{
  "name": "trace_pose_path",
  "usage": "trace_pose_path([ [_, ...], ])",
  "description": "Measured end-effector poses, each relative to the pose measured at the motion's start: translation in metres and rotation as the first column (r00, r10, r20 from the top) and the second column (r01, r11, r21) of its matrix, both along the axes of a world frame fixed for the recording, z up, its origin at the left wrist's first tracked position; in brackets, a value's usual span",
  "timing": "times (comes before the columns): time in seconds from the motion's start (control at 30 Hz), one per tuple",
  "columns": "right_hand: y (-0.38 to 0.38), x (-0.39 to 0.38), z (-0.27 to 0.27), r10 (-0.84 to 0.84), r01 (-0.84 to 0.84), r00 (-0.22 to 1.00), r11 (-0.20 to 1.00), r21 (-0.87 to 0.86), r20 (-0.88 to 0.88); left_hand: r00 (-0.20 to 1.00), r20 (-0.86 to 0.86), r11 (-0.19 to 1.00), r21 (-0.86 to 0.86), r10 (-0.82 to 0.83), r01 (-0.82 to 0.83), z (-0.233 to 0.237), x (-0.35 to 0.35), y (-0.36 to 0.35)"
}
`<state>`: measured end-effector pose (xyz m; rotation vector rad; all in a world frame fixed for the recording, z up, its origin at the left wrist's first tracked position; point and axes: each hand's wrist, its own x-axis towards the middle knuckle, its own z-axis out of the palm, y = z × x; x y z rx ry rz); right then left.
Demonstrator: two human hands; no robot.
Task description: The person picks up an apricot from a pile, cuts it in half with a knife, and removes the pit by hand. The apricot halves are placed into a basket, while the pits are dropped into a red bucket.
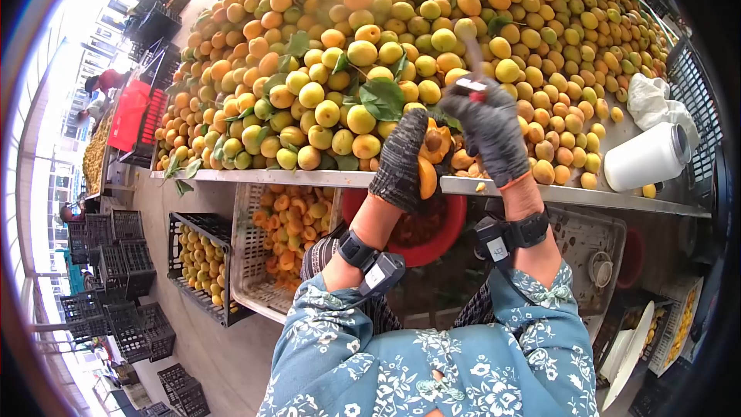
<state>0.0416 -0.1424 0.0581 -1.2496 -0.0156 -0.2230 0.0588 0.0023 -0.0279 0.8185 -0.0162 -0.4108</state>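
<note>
My left hand [399, 161], in a dark grey knitted glove, is closed around a cut apricot [427, 177] at the table's front edge. Its orange flesh faces right. In my right hand [494, 130], gloved the same way, is a small knife [475, 86] with a red and white handle. The blade points up and away and is blurred. Between the hands lie cut apricot pieces [461, 160]. A large heap of whole apricots [324, 112], with some green leaves [381, 99], spreads beyond both hands.
Below the edge sit a red basin [455, 233] and a pale crate [248, 287] of apricot halves. A black crate [229, 310] of whole apricots stands left. On the table's right are a white container [644, 158] and a crumpled white bag [658, 102]. Black crates [127, 262] stand farther left.
</note>
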Motion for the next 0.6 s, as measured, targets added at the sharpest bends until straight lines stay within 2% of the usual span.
trace_pose_path([
  [0.03,0.004,-0.002,-0.009,0.009,0.0,0.999,0.959,-0.282,0.032,0.996,-0.094,0.997,-0.076,0.005,-0.012,-0.003,0.003,0.002],
  [0.07,0.007,-0.002,-0.012,-0.001,0.025,0.998,0.91,-0.413,0.058,0.994,0.099,0.996,0.077,-0.045,0.037,0.017,0.001,0.004],
  [0.1,0.011,-0.002,-0.016,-0.004,0.044,0.997,0.844,-0.534,0.076,0.999,-0.026,0.986,-0.16,-0.038,0.034,0.048,-0.011,0.004],
  [0.13,0.014,-0.001,-0.018,0.042,-0.032,0.999,0.84,-0.541,0.006,0.997,-0.078,0.993,-0.116,-0.014,0.005,0.047,-0.009,0.01],
  [0.17,0.017,0.001,-0.021,0.056,-0.017,0.997,0.818,-0.576,0.051,0.992,-0.122,0.997,-0.072,0.01,-0.019,0.052,-0.005,0.014],
  [0.23,0.022,-0.002,-0.016,0.066,-0.008,0.995,0.822,-0.569,0.081,0.993,-0.049,0.995,0.021,0.103,-0.102,0.051,-0.009,0.012],
  [0.3,0.027,-0.006,-0.013,0.066,0.001,0.994,0.802,-0.598,0.091,0.994,-0.074,0.992,0.102,0.076,-0.069,0.048,-0.008,0.021],
  [0.37,0.029,-0.005,-0.014,0.1,-0.001,0.984,0.822,-0.569,0.144,0.993,-0.079,0.996,0.035,0.083,-0.081,0.043,-0.005,0.022],
  [0.4,0.03,-0.004,-0.014,0.105,-0.007,0.989,0.749,-0.663,0.108,0.993,-0.081,0.995,-0.034,0.09,-0.093,0.04,-0.002,0.022],
  [0.43,0.032,-0.005,-0.013,0.109,-0.009,0.988,0.749,-0.663,0.109,0.992,-0.081,0.995,-0.034,0.094,-0.097,0.026,0.004,0.024],
  [0.47,0.034,-0.008,-0.011,0.079,0.027,0.991,0.686,-0.727,0.111,0.963,0.222,0.957,0.21,0.153,-0.2,0.005,0.011,0.028],
  [0.5,0.036,-0.009,-0.01,0.051,0.062,0.992,0.617,-0.784,0.118,0.852,0.51,0.845,0.398,0.12,-0.357,-0.005,0.016,0.031],
  [0.53,0.038,-0.008,-0.017,0.063,0.104,0.976,0.7,-0.707,0.207,0.531,0.815,0.559,0.558,-0.23,-0.614,0.016,0.01,0.044],
  [0.57,0.038,-0.01,-0.018,0.071,0.102,0.975,0.701,-0.706,0.212,0.529,0.818,0.554,0.555,-0.226,-0.621,0.027,0.01,0.055],
  [0.6,0.039,-0.014,-0.018,0.057,0.045,0.987,0.792,-0.609,0.147,0.62,0.771,0.626,0.558,-0.149,-0.544,0.034,0.009,0.064],
])
